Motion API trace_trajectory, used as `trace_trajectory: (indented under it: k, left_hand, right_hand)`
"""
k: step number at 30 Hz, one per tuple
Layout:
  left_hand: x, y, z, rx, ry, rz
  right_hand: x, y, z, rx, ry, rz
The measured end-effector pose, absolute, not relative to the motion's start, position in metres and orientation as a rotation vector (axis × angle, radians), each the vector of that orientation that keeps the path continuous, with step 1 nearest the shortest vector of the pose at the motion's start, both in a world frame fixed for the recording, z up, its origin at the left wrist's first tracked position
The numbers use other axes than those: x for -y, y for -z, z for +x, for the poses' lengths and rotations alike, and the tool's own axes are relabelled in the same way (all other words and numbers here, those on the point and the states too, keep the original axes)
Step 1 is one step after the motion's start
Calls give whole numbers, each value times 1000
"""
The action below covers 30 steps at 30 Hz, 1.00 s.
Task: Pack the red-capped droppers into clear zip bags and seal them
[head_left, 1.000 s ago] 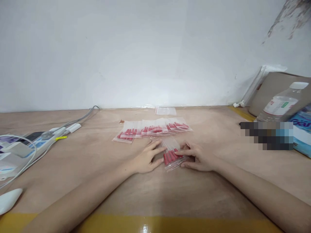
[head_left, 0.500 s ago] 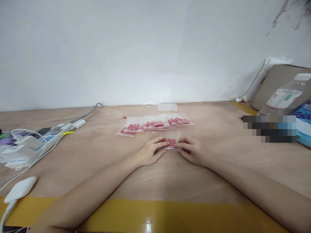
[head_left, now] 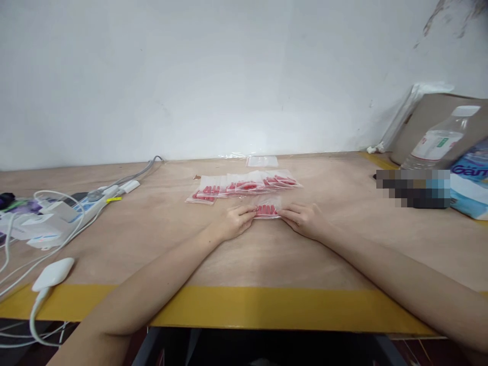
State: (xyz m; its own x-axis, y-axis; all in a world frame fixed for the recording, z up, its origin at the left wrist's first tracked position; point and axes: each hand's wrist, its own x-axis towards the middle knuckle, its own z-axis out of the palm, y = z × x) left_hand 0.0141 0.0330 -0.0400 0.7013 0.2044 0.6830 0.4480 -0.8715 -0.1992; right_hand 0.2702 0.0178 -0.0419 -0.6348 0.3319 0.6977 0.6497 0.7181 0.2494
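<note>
Both hands meet at the middle of the tabletop (head_left: 244,259), well in from its yellow front edge, and between them lies the small clear bag (head_left: 267,207) with its red pieces showing through. The left hand (head_left: 237,222) has thumb and forefinger pinching the bag's left side, its other fingers curled together; the right hand (head_left: 307,220) mirrors it, pinching the right side by the near corner. Just beyond, toward the far edge, an overlapping row of filled bags (head_left: 246,185) runs left to right, and those look done. The one in hand has its pieces in and roughly side by side; whether its mouth is sealed, I cannot tell. It lies apart from the row, so joining it seems left. Right up by the far edge sits a flat, pale bag (head_left: 262,161), seemingly unfilled.
</note>
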Motion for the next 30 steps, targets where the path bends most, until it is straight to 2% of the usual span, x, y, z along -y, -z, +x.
trace_trajectory:
  k: [4,11,16,21,30]
  left_hand:
    - [-32,36,14,441,973,-2452]
    - [-35,26,14,403,709,-2344]
    - [-36,25,15,412,630,-2344]
    - [-33,29,23,458,620,-2359]
    - [-29,34,30,482,644,-2461]
  right_hand:
    - [-19,41,272,2271,711,-739]
    - [-20,35,271,2291,859,-706]
    - [-21,33,274,2318,840,-752]
    - [-17,32,258,2327,752,-729]
    - [-19,34,230,2331,909,-673]
